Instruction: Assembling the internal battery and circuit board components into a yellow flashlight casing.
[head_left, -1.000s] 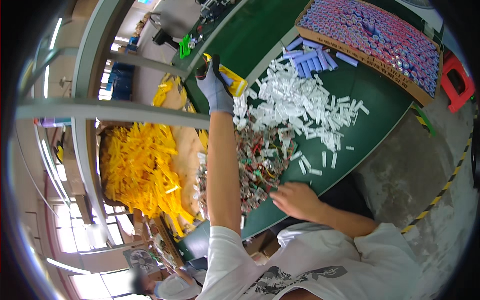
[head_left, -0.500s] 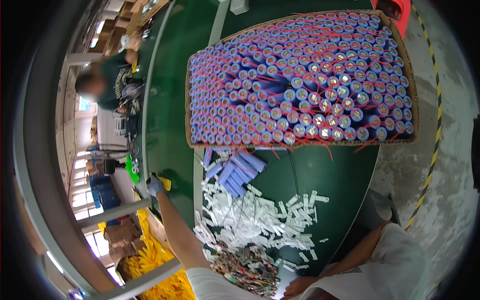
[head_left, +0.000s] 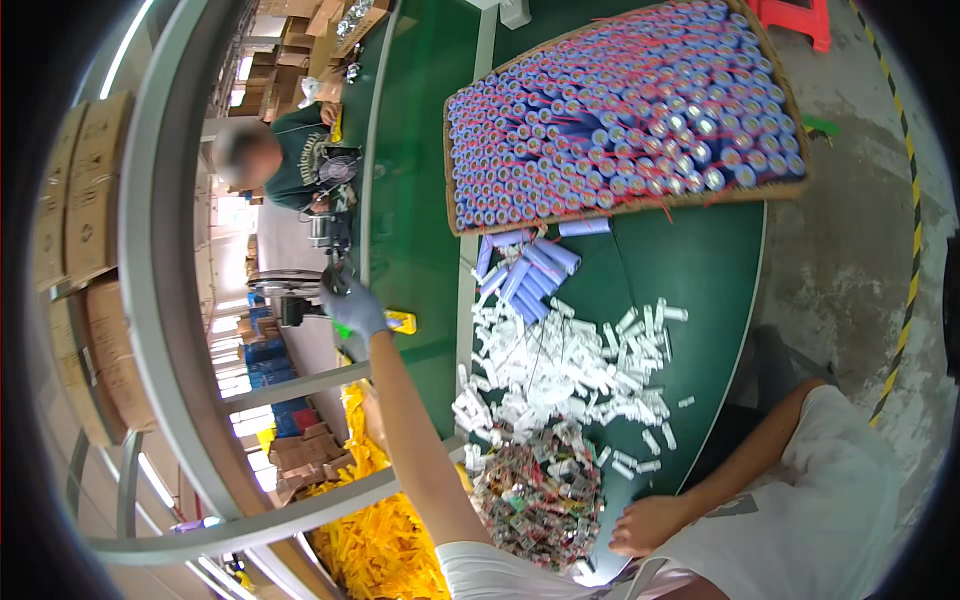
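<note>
One yellow-wrapped pack point(head_left: 402, 321) lies, apparently finished, near the belt's point(head_left: 420, 150) left edge beside the left hand point(head_left: 352, 303); the right hand point(head_left: 647, 525) rests at the workbench's point(head_left: 690, 260) near edge. I cannot tell either's finger spread. Many wired cells point(head_left: 500, 160) await wrapping.

- A green tabletop point(head_left: 700, 265) carries everything here, a pale trim along its right edge;
- an open, full cardboard box point(head_left: 770, 194) sits at the far end;
- loose purple cells point(head_left: 543, 272) lie just below it;
- white strips point(head_left: 560, 365) spread next;
- nearest, a heap of small electronic parts point(head_left: 540, 490) meets them.
</note>
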